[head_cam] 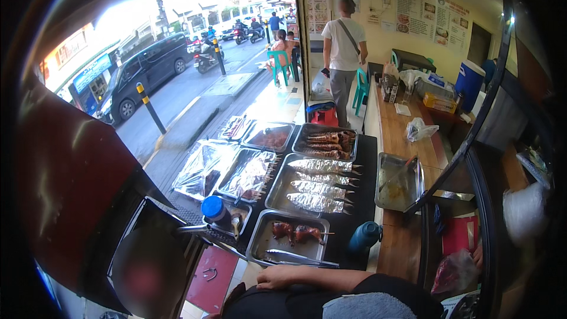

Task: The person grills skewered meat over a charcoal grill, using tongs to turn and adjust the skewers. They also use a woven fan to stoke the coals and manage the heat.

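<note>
My right hand point(273, 276) lies across the front of my dark clothing, its fingers loosely bent and its palm hidden. My left hand is out of view. Just beyond the right hand stands a metal tray point(257, 235) with skewered grilled meat point(296, 232) and metal tongs point(301, 258) along its near side. Behind it, several foil-wrapped fish point(316, 203) lie in a larger metal tray point(278, 188), tails sticking out. Farther back, another tray holds browned grilled pieces point(330, 143). To the left is a blue-lidded jar point(215, 209) beside a brush point(236, 225).
Plastic-covered trays point(201, 170) of food stand toward the street. A teal bottle point(364, 236) sits at the right, near a wooden counter point(401, 241) bearing a metal pan point(384, 199). A person point(345, 37) stands beyond. A dark van point(148, 75) and motorcycles are on the road.
</note>
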Demonstrator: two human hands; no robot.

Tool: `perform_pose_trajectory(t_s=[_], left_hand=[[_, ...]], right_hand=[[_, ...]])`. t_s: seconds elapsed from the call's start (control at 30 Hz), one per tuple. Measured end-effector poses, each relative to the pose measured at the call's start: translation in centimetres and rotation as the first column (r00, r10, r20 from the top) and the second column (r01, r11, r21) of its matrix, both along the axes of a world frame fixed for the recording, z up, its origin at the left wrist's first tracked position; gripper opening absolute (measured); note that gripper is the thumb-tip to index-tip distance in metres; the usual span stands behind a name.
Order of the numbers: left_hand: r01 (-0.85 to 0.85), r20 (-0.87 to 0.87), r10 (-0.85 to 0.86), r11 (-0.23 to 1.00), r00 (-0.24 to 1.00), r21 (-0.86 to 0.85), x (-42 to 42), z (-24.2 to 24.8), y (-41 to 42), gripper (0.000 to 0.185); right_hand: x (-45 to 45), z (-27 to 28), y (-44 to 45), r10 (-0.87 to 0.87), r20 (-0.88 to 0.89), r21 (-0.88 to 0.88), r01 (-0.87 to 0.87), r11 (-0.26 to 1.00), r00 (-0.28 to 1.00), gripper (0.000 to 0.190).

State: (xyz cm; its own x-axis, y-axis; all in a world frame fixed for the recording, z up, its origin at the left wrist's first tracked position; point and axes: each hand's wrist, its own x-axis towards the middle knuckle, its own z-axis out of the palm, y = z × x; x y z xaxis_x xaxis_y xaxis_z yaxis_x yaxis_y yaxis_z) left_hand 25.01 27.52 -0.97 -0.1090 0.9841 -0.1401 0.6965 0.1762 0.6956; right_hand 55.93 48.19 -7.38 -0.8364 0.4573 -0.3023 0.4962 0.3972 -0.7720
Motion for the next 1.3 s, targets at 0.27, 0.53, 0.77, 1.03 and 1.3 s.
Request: perform_pose_trajectory(t_s=[0.27, 0.53, 0.77, 1.03, 1.3], left_hand=[[0.008, -0.12, -0.013, 0.999, 0.993, -0.04, 2.1, 1.2, 1.6, 0.035], [0.194, -0.274, -0.214, 0.976, 0.938, -0.099, 6.8, 7.7, 5.9, 0.037], [0.486, -0.313, -0.439, 0.869, 0.842, 0.091, 9.9, 6.6, 5.8, 0.031], [-0.08, 0.007, 0.082, 0.95, 0.997, 0.303, 4.9, 0.1, -1.8, 0.023], [-0.339, 0.11, 0.322, 0.855, 0.94, 0.392, 4.1, -0.8, -6.1, 0.018]], right_hand=[[2.8, 1.7, -0.5, -0.113, -0.112, 0.017, 0.115, 0.993, 0.987, 0.037], [-0.1, 8.4, -0.1, 0.16, -0.51, 0.564, 0.187, 0.804, 0.845, 0.046], [-2.5, 8.8, -3.6, 0.167, -0.096, 0.204, -0.145, 0.968, 0.981, 0.05], [-0.5, 5.2, -4.7, 0.086, -0.21, 0.039, -0.079, 0.996, 0.974, 0.029], [-3.3, 3.8, -3.1, 0.239, -0.254, -0.1, -0.271, 0.957, 0.937, 0.032]])
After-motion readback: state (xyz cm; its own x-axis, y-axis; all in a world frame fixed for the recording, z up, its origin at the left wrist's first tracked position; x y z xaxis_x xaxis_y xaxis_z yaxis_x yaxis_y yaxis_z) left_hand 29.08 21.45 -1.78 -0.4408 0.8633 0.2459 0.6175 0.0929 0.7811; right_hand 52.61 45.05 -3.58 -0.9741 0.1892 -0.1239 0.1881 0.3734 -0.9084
